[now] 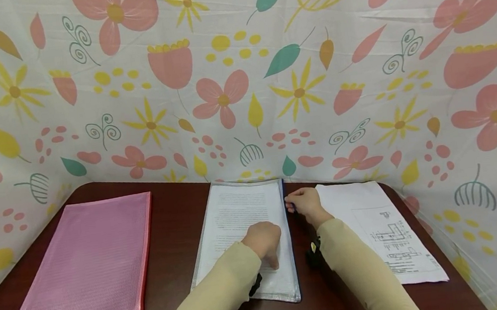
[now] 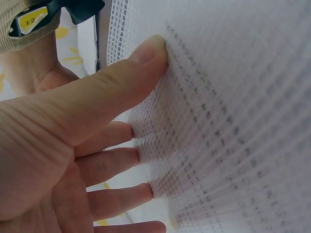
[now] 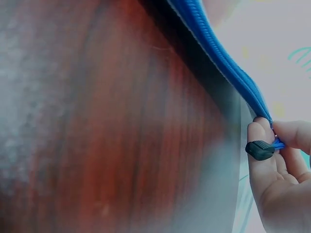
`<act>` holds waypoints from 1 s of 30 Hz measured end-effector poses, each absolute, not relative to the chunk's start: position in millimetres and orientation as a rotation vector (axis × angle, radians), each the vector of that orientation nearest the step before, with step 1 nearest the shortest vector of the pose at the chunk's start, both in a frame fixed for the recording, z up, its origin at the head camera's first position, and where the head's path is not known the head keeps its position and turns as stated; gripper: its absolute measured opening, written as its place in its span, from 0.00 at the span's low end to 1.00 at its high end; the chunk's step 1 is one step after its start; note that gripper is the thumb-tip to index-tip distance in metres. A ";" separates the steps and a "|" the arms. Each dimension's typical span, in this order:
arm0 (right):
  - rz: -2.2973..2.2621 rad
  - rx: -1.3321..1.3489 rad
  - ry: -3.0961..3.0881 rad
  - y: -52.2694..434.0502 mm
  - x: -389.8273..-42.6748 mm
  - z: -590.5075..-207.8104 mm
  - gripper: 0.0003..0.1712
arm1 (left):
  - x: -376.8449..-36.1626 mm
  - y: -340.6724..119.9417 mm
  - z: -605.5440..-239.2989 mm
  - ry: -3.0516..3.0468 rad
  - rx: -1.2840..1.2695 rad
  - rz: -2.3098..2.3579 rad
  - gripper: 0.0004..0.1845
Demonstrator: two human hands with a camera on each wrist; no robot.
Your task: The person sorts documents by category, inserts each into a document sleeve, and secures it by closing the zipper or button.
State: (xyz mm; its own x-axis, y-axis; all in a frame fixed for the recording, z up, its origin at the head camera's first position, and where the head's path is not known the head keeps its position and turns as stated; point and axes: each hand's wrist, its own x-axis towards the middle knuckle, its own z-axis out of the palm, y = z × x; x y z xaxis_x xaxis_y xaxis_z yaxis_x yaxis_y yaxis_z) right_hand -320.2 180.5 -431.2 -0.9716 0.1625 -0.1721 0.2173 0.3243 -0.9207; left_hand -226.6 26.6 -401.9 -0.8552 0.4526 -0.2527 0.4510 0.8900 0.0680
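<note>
Mesh pouch (image 1: pixel 243 236) lies under left hand (image 1: pixel 264 241); right hand (image 1: pixel 302 204) pinches its zipper (image 3: pixel 228 68).

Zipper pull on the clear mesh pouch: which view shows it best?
Right wrist. The black zipper pull is close up there, pinched by the right hand on the blue zipper. The head view shows only that hand at the pouch edge, with the pull hidden. The left wrist view shows only mesh and fingertips.
</note>
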 end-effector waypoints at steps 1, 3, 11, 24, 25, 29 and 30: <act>-1.768 0.356 2.516 180.6 -320.5 -430.7 0.09 | -226.6 26.8 -402.1 2.796 0.679 0.009 0.23; -1.768 0.345 2.525 180.9 -321.3 -430.3 0.08 | -226.3 26.9 -402.1 2.800 0.676 0.010 0.23; -1.786 0.336 2.537 180.9 -329.1 -431.6 0.09 | -225.3 26.1 -401.0 2.810 0.661 0.016 0.23; -1.918 0.342 2.508 176.4 -344.8 -427.7 0.12 | -225.0 26.7 -398.5 2.787 0.643 0.009 0.25; -1.918 0.342 2.511 176.2 -346.1 -427.3 0.12 | -225.2 26.8 -398.7 2.786 0.641 0.006 0.25; -1.903 0.336 2.544 174.7 -351.0 -425.4 0.10 | -225.9 27.1 -399.4 2.787 0.636 0.000 0.25; -1.902 0.337 2.551 174.2 -352.0 -424.7 0.10 | -226.0 27.1 -399.6 2.788 0.635 0.001 0.25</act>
